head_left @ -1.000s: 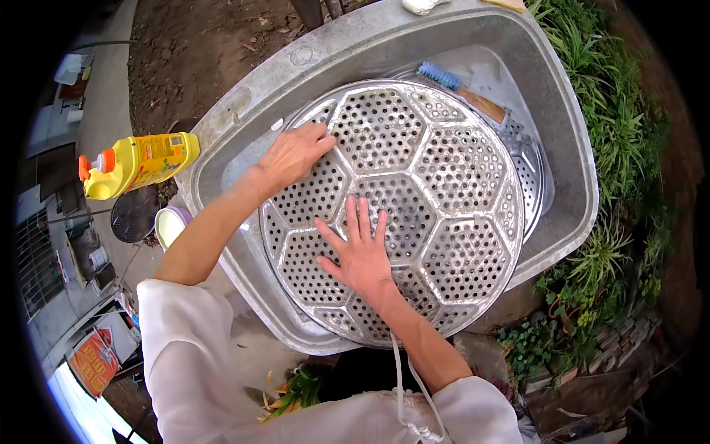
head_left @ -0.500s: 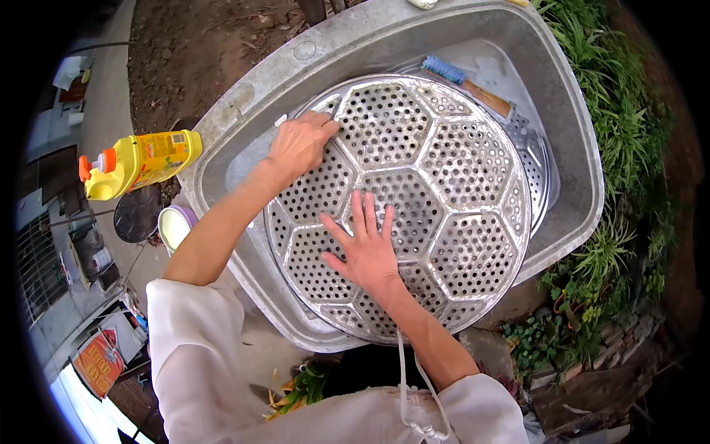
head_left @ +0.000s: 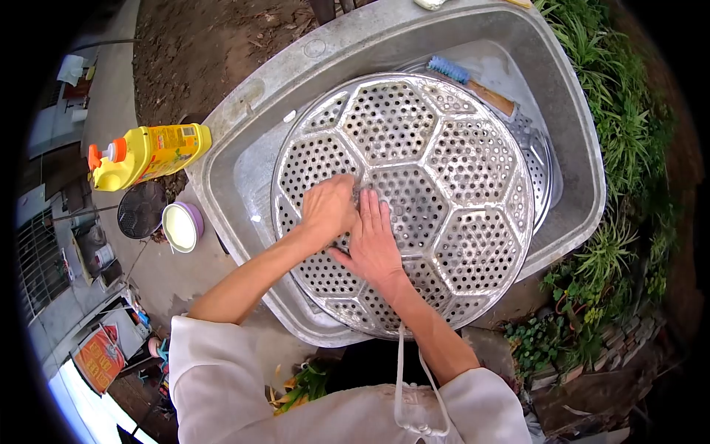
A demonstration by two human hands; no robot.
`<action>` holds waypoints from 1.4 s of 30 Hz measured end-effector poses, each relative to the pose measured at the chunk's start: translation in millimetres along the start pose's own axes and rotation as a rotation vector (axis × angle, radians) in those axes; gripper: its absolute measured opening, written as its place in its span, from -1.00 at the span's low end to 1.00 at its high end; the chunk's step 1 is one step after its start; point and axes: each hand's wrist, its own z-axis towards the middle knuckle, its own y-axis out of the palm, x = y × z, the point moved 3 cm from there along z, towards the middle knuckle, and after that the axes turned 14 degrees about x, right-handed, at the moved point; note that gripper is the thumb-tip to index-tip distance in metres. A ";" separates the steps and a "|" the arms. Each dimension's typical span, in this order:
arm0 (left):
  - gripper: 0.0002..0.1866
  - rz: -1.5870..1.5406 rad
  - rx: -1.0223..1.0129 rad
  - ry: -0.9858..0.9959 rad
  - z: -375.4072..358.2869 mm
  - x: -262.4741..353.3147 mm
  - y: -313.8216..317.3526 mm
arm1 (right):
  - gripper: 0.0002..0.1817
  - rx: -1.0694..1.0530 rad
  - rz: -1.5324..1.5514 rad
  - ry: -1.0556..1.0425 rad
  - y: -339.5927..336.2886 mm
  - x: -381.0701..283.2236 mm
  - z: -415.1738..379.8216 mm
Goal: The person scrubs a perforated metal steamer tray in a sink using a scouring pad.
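A large round perforated metal steamer tray [head_left: 403,200], with raised hexagon ribs, lies tilted across the sink. My left hand [head_left: 329,209] is closed and pressed down left of the tray's middle, its knuckles up; what its fingers hold is something I cannot make out. Right beside it, my right hand [head_left: 376,248] rests flat on the tray with the fingers stretched out and nothing in them. The two hands almost meet near the central hexagon. Soapy-looking wet streaks shine on the metal.
The grey stone sink [head_left: 584,96] surrounds the tray. In its far right part lie a blue-bristled brush [head_left: 473,85] with a wooden handle and another perforated metal piece [head_left: 538,174]. A yellow jug [head_left: 151,155] and a purple-rimmed tub [head_left: 182,226] stand at left; plants [head_left: 629,140] grow at right.
My left hand has moved from the tray's upper left edge down and inward, next to my right hand. My right hand stays on the tray, its fingers closer together.
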 end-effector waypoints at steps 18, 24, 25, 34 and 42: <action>-0.77 0.010 0.082 -0.239 -28.0 -8.0 11.1 | -0.25 0.239 0.602 0.444 -10.2 11.7 2.1; -0.82 -0.065 0.250 -0.110 13.7 21.1 27.3 | -0.26 0.302 0.666 0.555 -11.6 14.3 2.9; -0.81 -0.077 0.254 -0.067 11.8 19.2 29.0 | -0.25 0.329 0.660 0.537 -8.1 13.9 0.0; -0.74 0.047 0.046 0.213 -29.4 -27.0 -0.1 | -0.27 0.235 0.532 0.421 -8.1 12.2 3.5; -0.80 0.048 -0.018 0.119 -48.9 -75.6 -25.4 | -0.29 0.234 0.474 0.401 -8.9 9.9 5.2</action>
